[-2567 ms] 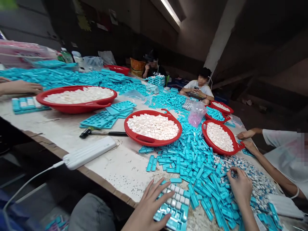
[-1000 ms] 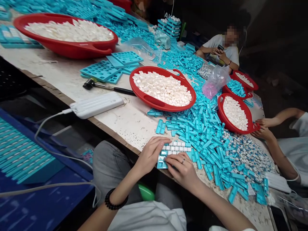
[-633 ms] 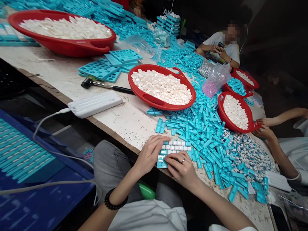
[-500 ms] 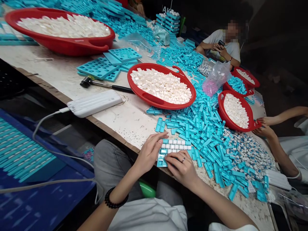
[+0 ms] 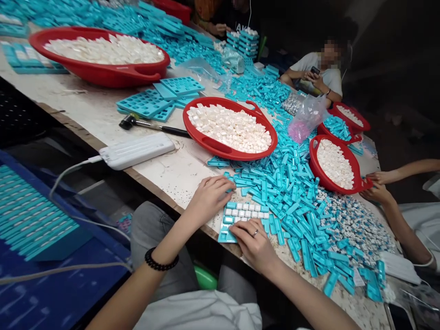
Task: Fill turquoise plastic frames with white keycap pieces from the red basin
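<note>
A small blue keyboard (image 5: 227,236) with rows of white and blue keycaps lies at the table's near edge. Over its lower part is my right hand (image 5: 256,243), fingers bent and pressed together, the tips down on the keyboard. Whatever those fingertips pinch is hidden. Beyond the keyboard's upper left corner, my left hand (image 5: 211,197) reaches out with fingers stretched, the tips at the edge of the loose blue pieces (image 5: 264,189). No held thing shows in it. A red bowl (image 5: 215,149) of white keycaps stands just behind.
A hammer (image 5: 154,127), a white power bank (image 5: 137,150) and blue trays (image 5: 147,103) lie to the left. Another red bowl (image 5: 103,75) stands behind them. A co-worker's hands (image 5: 378,185) touch a red bowl (image 5: 312,160) at right. Another person (image 5: 316,73) sits farther back.
My left hand has left the keyboard's side and moved up toward the loose blue pieces. My right hand stays on the keyboard's lower part. The whole view has shifted slightly.
</note>
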`<state>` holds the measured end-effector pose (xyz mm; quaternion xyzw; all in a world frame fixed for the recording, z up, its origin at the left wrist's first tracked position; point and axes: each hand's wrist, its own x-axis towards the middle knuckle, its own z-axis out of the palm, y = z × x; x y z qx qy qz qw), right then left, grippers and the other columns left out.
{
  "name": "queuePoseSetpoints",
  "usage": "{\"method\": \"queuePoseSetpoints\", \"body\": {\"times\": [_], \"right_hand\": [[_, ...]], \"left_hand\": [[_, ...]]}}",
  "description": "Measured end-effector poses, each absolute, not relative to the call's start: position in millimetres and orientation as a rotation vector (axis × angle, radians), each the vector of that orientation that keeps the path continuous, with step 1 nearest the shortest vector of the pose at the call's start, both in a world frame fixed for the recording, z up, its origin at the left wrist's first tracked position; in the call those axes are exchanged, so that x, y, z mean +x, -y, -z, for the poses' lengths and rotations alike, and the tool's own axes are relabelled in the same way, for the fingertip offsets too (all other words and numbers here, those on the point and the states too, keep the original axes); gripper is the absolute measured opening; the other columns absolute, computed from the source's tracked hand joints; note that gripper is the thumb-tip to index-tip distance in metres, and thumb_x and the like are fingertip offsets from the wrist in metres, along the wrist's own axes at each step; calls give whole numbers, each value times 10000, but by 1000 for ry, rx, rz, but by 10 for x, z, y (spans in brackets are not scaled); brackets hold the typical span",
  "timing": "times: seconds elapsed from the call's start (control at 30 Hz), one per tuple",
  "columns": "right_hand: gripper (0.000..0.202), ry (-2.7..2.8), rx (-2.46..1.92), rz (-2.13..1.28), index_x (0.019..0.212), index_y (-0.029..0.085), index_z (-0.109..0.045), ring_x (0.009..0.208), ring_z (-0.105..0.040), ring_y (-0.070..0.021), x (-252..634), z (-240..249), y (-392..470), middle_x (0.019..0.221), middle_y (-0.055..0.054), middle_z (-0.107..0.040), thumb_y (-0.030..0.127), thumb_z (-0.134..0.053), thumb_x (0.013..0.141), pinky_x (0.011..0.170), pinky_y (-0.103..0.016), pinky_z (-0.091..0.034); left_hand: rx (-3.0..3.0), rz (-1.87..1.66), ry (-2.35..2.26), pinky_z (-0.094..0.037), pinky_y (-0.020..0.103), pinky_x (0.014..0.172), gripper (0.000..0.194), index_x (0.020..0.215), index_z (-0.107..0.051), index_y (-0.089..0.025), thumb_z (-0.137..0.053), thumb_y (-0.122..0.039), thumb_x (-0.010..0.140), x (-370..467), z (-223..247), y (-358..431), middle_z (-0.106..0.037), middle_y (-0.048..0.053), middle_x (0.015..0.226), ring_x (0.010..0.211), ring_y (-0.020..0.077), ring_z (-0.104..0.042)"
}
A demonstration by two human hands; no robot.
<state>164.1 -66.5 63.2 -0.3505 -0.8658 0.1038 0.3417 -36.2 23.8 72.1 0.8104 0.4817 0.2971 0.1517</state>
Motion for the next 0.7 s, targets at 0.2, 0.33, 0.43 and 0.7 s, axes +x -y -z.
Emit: {"method": "queuePoseSetpoints", "body": {"times": [0.2, 0.33, 0.43, 0.7], "right_hand": [[262, 2281, -884, -249, 1230, 188, -625, 942, -646, -207, 1640, -626, 656, 1056, -97, -715, 115, -513, 1005, 827, -375, -482], [282, 2275, -912, -250, 1245, 200, -621, 928, -655, -197, 1633, -651, 660, 1041, -85, -723, 118, -529, 992, 826, -367, -486], [312, 2214, -926, -262, 1275, 205, -603, 933, -667, -193, 1616, -658, 664, 1046, -75, -730, 121, -556, 979, 841, -362, -493], [355, 2149, -954, -324, 1304, 242, -591, 949, -695, -184, 1616, -630, 673, 1036, -52, -752, 126, -562, 970, 875, -357, -492]], "left_hand": [[2341, -916, -1259, -373, 457, 1113, 206, 1032, -675, -234, -482, -285, 980, -380, -605, -327, -738, 68, 1113, 1125, 235, -643], [2370, -901, -1301, -322, 485, 1155, 218, 1023, -681, -245, -472, -268, 969, -371, -624, -342, -770, 53, 1075, 1099, 230, -679], [2393, -965, -1355, -346, 491, 1130, 240, 1045, -683, -243, -452, -276, 985, -384, -642, -346, -790, 57, 1050, 1055, 232, -715], [2142, -1276, -1466, -438, 474, 1081, 222, 1015, -722, -277, -507, -319, 977, -440, -686, -173, -809, 12, 1024, 952, 227, -745]]}}
